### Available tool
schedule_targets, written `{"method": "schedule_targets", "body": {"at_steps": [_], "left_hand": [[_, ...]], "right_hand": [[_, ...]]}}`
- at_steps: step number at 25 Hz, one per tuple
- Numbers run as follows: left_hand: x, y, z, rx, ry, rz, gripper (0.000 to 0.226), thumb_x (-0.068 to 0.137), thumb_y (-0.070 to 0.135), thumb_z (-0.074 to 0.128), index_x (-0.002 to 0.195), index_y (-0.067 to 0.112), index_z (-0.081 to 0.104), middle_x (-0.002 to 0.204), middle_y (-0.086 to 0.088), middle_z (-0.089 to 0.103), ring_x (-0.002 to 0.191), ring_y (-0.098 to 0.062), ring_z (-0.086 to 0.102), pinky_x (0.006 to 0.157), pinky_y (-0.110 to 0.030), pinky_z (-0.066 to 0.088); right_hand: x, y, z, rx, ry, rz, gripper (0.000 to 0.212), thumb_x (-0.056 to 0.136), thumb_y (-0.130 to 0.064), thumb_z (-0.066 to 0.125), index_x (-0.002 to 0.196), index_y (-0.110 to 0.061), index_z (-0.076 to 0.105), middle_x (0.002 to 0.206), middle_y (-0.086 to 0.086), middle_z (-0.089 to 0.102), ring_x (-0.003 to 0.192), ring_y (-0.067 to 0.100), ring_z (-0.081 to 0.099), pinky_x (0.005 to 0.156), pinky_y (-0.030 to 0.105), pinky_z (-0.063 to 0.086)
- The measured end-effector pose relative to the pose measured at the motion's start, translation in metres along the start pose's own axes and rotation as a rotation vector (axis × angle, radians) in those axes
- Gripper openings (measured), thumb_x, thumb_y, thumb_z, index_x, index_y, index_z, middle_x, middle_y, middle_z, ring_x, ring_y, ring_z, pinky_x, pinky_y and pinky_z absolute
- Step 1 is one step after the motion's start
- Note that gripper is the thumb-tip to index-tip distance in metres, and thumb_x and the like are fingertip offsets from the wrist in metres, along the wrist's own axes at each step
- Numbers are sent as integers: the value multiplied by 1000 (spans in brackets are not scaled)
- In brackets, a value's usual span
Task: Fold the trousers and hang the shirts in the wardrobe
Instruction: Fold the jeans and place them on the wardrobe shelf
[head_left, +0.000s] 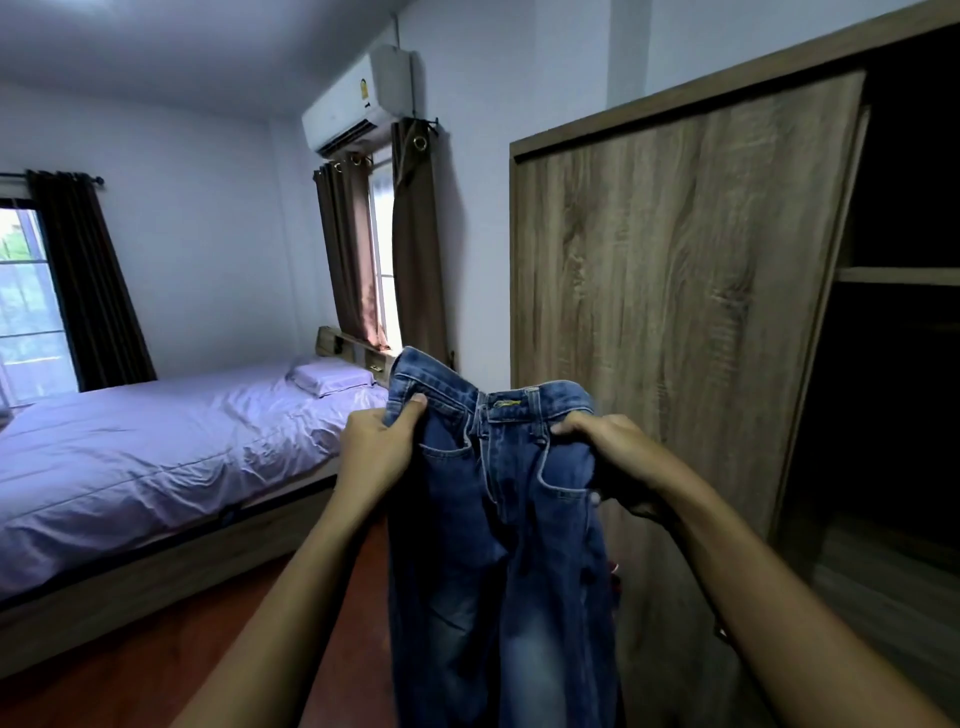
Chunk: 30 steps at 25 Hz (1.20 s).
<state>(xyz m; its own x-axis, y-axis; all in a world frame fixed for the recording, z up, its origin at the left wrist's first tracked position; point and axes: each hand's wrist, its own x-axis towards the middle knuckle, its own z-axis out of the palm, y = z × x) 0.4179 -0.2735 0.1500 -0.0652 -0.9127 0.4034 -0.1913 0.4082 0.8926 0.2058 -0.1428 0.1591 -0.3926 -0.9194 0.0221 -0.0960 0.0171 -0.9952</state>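
A pair of blue jeans (498, 545) hangs in front of me, held up by the waistband with the fly side facing me and the legs dropping out of view below. My left hand (376, 449) pinches the waistband's left side. My right hand (610, 457) grips the right side near the front pocket. The wooden wardrobe (670, 322) stands right behind the jeans; its sliding door covers the left part and the right part is open and dark, with a shelf (896, 275) visible inside. No shirts are in view.
A bed with a lilac sheet (156, 457) and a pillow (332, 376) lies to the left, on a wooden frame. Reddish floor (171, 660) runs between bed and wardrobe. Curtained windows (382, 260) and an air conditioner (358, 98) are on the far walls.
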Motion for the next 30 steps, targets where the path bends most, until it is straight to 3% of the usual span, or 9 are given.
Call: {"method": "schedule_targets", "body": {"at_steps": [3,6,10,13,15,19,24,27,30], "left_hand": [[-8,2,8,-56,-29,93,54,89,43,67,63,-3,63,61,-16,69,55,-17,56,55,-30,42],[-8,4,5,-103,-9,100,56,88,50,65,71,-4,68,72,-18,73,64,-25,68,63,-41,54],[-6,5,-7,-206,39,14,52,90,44,67,80,-7,71,81,-18,76,81,-29,74,73,-44,58],[-22,15,3,-238,-11,50,48,92,38,66,78,-8,70,77,-15,76,66,-18,66,64,-31,52],[-34,24,13,-249,-89,145,43,95,33,63,75,-4,69,74,-11,75,65,-13,62,63,-31,51],[-49,37,10,-268,-202,336,38,99,35,52,77,9,67,68,1,71,62,-6,62,57,-21,49],[-45,34,-2,-347,-360,371,51,96,55,45,100,11,70,94,-8,77,92,-25,73,80,-42,58],[-48,44,-6,-431,-467,281,56,95,60,37,108,17,70,101,1,77,104,-16,70,87,-27,55],[-49,45,-5,-435,-565,303,40,86,46,70,106,13,67,98,2,75,96,-10,68,85,-22,54]], "right_hand": [[-8,-14,11,39,-9,-41,39,87,-31,67,97,7,70,63,15,66,43,19,58,36,22,45],[-3,-18,7,77,134,-94,42,85,-42,70,94,-2,72,73,15,72,55,25,65,44,26,47],[2,-16,-6,243,284,-92,31,82,-25,72,97,3,71,91,23,75,74,32,70,66,39,50],[-9,-21,11,111,206,-110,25,84,-25,71,84,0,70,65,15,68,47,23,62,40,24,44],[-20,-29,31,74,46,-187,29,90,-22,66,85,7,67,61,17,64,38,20,56,33,22,43],[-37,-51,52,38,-188,-396,31,98,-19,55,76,1,64,61,16,67,34,16,52,32,21,42],[-45,-69,60,-1,-168,-474,33,97,-27,57,71,-8,59,54,10,56,39,17,45,36,24,38],[-40,-76,70,-12,-235,-466,33,99,-38,50,77,-14,57,64,11,49,52,16,40,45,25,25],[-33,-84,74,71,-308,-439,44,102,-47,34,81,-17,59,66,0,46,57,11,33,50,23,24]]}}
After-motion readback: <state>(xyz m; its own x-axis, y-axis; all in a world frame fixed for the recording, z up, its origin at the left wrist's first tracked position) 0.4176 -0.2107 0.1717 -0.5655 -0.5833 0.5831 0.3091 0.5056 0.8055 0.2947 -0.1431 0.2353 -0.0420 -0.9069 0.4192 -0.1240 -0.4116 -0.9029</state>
